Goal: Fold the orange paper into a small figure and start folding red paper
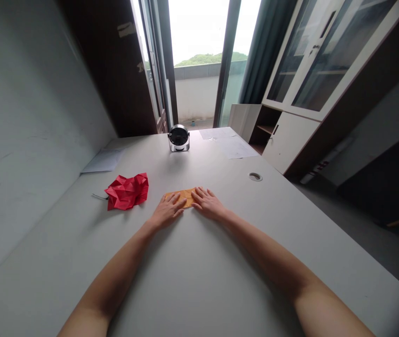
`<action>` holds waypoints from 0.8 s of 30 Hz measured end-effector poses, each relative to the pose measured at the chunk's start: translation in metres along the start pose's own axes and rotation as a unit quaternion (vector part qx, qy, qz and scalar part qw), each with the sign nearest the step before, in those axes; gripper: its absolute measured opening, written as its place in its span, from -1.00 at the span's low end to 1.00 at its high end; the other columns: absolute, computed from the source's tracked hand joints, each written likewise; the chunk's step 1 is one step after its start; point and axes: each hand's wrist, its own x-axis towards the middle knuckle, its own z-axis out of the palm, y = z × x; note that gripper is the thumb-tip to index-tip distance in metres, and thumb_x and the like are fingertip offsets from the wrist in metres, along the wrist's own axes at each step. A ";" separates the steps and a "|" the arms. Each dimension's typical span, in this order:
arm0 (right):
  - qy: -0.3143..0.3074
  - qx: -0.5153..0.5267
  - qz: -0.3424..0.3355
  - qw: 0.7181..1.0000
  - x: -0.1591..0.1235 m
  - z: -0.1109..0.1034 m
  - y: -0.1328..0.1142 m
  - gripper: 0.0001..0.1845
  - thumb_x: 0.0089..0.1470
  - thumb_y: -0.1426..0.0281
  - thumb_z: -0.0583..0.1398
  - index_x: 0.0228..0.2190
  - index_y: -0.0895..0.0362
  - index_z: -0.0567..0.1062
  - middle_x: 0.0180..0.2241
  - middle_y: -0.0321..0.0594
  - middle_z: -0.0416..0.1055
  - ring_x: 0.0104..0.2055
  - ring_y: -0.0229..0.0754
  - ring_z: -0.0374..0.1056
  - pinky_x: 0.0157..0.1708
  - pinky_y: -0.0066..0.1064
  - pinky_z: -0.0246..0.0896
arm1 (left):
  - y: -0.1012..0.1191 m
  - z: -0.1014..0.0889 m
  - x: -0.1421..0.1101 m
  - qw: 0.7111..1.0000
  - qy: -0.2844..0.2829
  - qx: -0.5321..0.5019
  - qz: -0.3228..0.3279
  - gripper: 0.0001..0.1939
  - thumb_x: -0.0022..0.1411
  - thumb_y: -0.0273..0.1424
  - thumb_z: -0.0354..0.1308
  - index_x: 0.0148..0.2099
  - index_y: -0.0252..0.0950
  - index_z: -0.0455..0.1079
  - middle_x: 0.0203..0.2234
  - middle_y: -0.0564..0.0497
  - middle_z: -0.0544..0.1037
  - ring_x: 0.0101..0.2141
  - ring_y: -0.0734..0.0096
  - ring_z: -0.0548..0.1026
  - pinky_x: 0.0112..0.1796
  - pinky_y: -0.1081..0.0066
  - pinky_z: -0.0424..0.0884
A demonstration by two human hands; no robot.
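Note:
A small folded orange paper lies flat on the white table in the middle of the view. My left hand rests on its left part with the fingers stretched out flat. On the paper's right part my right hand lies palm down, fingers spread. Both hands press on the paper and hide much of it. A crumpled red paper sits to the left of my left hand, apart from it.
A small round desk fan stands at the table's far edge. White sheets lie at the far right and another sheet at the far left. A cable hole is right of my hands. A glass-door cabinet stands beyond.

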 end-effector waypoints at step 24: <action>0.146 0.156 0.116 0.970 0.008 -0.003 0.019 -0.53 0.25 0.27 0.13 0.16 0.06 0.37 0.10 -0.08 0.44 0.11 -0.07 0.35 0.17 -0.19 0.18 | -0.006 -0.004 -0.002 0.998 -0.061 -0.014 0.032 -0.36 0.36 0.08 -0.13 0.42 0.12 0.01 0.44 0.03 -0.06 0.40 -0.11 -0.14 0.29 -0.18 -0.18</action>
